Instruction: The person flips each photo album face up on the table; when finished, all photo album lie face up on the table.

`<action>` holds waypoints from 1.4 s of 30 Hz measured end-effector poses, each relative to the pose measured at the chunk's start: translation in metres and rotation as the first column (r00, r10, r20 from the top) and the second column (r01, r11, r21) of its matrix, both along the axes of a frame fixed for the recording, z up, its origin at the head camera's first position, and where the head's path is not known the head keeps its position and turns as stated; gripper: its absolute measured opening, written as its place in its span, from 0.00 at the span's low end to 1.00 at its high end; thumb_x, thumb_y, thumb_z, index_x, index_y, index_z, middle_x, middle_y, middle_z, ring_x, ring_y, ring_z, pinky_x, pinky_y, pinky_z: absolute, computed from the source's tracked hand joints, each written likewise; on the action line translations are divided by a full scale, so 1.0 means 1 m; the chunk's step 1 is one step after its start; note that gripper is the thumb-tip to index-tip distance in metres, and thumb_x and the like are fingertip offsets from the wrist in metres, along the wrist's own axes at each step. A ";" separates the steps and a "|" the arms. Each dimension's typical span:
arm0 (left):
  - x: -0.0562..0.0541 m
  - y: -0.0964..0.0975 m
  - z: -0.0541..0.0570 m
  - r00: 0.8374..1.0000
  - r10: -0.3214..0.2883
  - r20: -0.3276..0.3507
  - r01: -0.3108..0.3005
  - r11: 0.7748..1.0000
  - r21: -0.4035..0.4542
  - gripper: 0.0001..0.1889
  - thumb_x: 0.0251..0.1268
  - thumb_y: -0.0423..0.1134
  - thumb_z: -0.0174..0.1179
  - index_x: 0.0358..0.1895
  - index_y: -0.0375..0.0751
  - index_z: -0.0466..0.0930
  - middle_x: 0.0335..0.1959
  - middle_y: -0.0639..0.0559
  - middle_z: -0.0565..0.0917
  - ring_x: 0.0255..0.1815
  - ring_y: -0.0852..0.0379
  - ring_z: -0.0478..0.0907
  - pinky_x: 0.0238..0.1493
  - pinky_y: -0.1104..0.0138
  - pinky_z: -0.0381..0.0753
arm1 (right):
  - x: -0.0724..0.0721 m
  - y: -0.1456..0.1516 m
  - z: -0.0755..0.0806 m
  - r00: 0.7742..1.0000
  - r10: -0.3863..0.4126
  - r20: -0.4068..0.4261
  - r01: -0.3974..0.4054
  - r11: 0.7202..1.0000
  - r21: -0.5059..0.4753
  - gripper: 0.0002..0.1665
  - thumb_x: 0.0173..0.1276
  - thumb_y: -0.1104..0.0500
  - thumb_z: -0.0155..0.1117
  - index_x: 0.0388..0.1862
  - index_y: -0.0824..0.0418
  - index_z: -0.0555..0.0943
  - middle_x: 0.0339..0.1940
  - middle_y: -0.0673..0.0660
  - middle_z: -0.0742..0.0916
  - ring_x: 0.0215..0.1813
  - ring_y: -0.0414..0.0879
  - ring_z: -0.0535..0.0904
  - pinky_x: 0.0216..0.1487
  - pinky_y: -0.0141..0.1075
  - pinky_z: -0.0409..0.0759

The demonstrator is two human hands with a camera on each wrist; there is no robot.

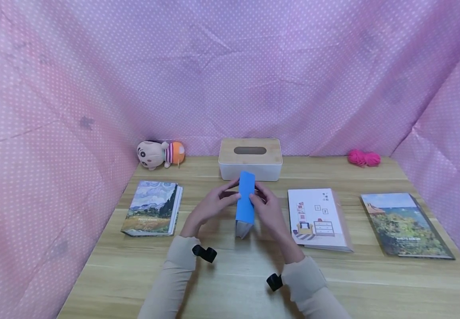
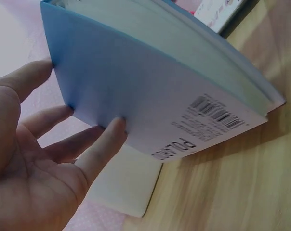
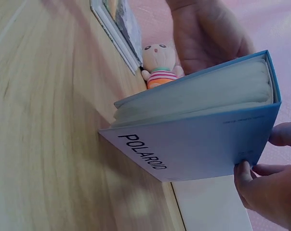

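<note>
A blue photo album (image 1: 245, 199) marked POLAROID stands on edge on the table, its spine facing the head camera. My left hand (image 1: 218, 201) is at its left side, with fairly straight, spread fingertips on the barcode cover (image 2: 136, 91) in the left wrist view. At the other side, my right hand (image 1: 267, 207) holds the album near its spine. In the right wrist view, curled fingers (image 3: 244, 180) meet the lettered cover (image 3: 193, 144) and another digit reaches the spine edge. The pale page edges (image 3: 198, 91) show between the covers.
Behind the album sits a white tissue box (image 1: 249, 170) with a wooden lid. A landscape album (image 1: 152, 208) lies left, with a plush doll (image 1: 160, 154) behind it. To the right are a white illustrated album (image 1: 317, 217), another landscape album (image 1: 407, 226) and pink yarn (image 1: 364, 158).
</note>
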State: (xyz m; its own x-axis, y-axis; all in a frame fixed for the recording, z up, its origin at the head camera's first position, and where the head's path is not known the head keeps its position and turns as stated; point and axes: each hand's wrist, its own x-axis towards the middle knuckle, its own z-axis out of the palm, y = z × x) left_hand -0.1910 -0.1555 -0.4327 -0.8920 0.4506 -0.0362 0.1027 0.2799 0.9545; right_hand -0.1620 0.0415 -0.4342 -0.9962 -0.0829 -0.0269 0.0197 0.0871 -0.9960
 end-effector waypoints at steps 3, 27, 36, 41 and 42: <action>0.001 -0.004 0.004 1.000 0.001 -0.003 -0.001 1.000 0.015 0.30 0.71 0.48 0.53 0.73 0.61 0.56 0.74 0.52 0.61 0.68 0.44 0.67 0.63 0.54 0.73 | -0.002 -0.003 -0.004 1.000 0.019 -0.017 -0.019 1.000 -0.014 0.29 0.73 0.55 0.56 0.71 0.53 0.66 0.66 0.56 0.75 0.67 0.51 0.71 0.68 0.44 0.69; 0.009 -0.034 0.013 0.995 0.102 0.013 -0.100 0.989 -0.112 0.29 0.68 0.49 0.58 0.71 0.59 0.64 0.71 0.47 0.66 0.62 0.44 0.72 0.56 0.54 0.79 | -0.004 -0.020 -0.028 0.984 0.174 0.044 -0.178 0.979 0.099 0.28 0.73 0.41 0.51 0.71 0.32 0.62 0.73 0.45 0.68 0.74 0.51 0.62 0.69 0.55 0.65; 0.011 -0.049 0.011 0.985 0.171 0.019 -0.160 0.952 -0.260 0.32 0.63 0.52 0.62 0.71 0.59 0.64 0.70 0.43 0.66 0.62 0.38 0.71 0.54 0.48 0.79 | -0.003 -0.031 -0.043 0.977 0.208 0.053 -0.215 0.948 0.233 0.38 0.68 0.38 0.57 0.74 0.45 0.62 0.76 0.57 0.61 0.74 0.61 0.60 0.66 0.56 0.67; 0.012 -0.058 0.005 0.980 0.194 0.039 -0.176 0.944 -0.279 0.34 0.62 0.53 0.63 0.71 0.58 0.62 0.70 0.44 0.65 0.63 0.39 0.71 0.56 0.47 0.77 | -0.005 -0.035 -0.047 0.976 0.210 0.065 -0.219 0.919 0.329 0.39 0.67 0.38 0.58 0.74 0.48 0.63 0.76 0.60 0.61 0.75 0.60 0.58 0.68 0.58 0.64; 0.012 -0.060 0.004 0.979 0.200 0.045 -0.179 0.943 -0.281 0.35 0.61 0.53 0.63 0.71 0.59 0.62 0.70 0.44 0.66 0.62 0.40 0.71 0.56 0.47 0.77 | -0.005 -0.035 -0.048 0.975 0.209 0.069 -0.220 0.912 0.346 0.39 0.67 0.38 0.59 0.74 0.48 0.63 0.76 0.60 0.60 0.75 0.60 0.57 0.69 0.58 0.63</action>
State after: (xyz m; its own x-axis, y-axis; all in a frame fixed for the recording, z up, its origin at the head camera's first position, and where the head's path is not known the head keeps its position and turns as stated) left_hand -0.1794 -0.2152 -0.4291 -0.9503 0.2372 -0.2015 -0.0439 0.5388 0.8413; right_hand -0.1669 0.0061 -0.4817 -0.9537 -0.2748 -0.1222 -0.0099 0.4346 -0.9006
